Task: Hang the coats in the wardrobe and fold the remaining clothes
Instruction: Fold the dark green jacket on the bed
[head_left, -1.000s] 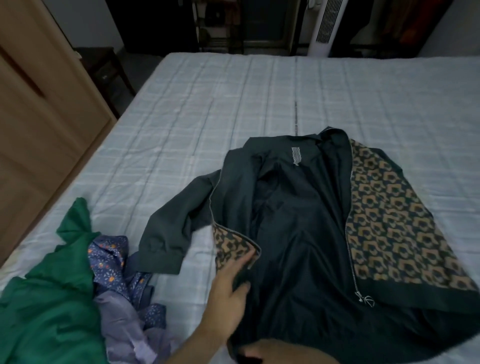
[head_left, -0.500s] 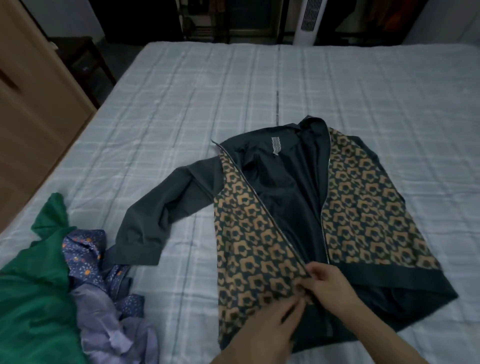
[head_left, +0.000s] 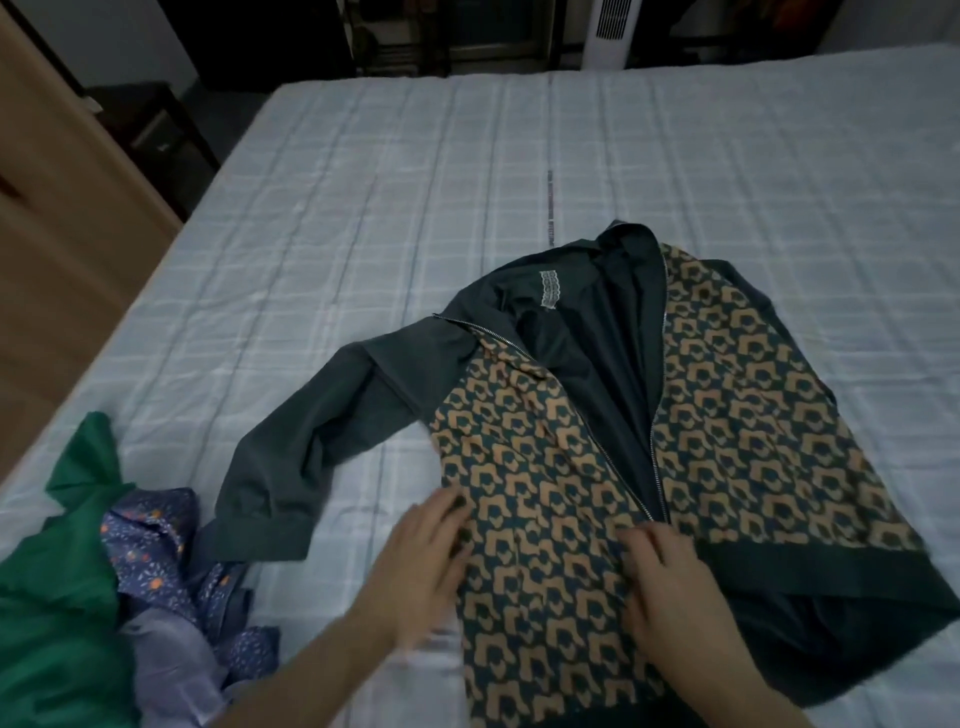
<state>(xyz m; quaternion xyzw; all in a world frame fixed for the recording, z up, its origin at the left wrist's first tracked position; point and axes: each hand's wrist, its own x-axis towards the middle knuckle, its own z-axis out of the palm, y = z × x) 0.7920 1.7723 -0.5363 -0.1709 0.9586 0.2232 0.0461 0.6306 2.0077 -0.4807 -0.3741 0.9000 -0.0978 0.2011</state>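
A dark green zip jacket (head_left: 737, 415) with tan patterned front panels lies face up on the bed (head_left: 415, 218), its zipper apart and its left sleeve stretched out toward the clothes pile. My left hand (head_left: 423, 566) lies flat on the outer edge of the left front panel, fingers straight. My right hand (head_left: 670, 577) presses flat on the same panel near the bottom of the zipper. A pile of other clothes sits at the lower left: a green garment (head_left: 57, 613), a blue floral one (head_left: 156, 535) and a pale lilac one (head_left: 171, 670).
A wooden wardrobe side (head_left: 57, 218) runs along the bed's left edge. A dark bedside stand (head_left: 150, 130) sits beyond it. A white tower fan (head_left: 610, 31) and dark furniture stand past the far end of the bed.
The left front panel was turned over onto the lining. Both hands moved from pinching the zipper end to lying flat on that panel, the left one sliding outward.
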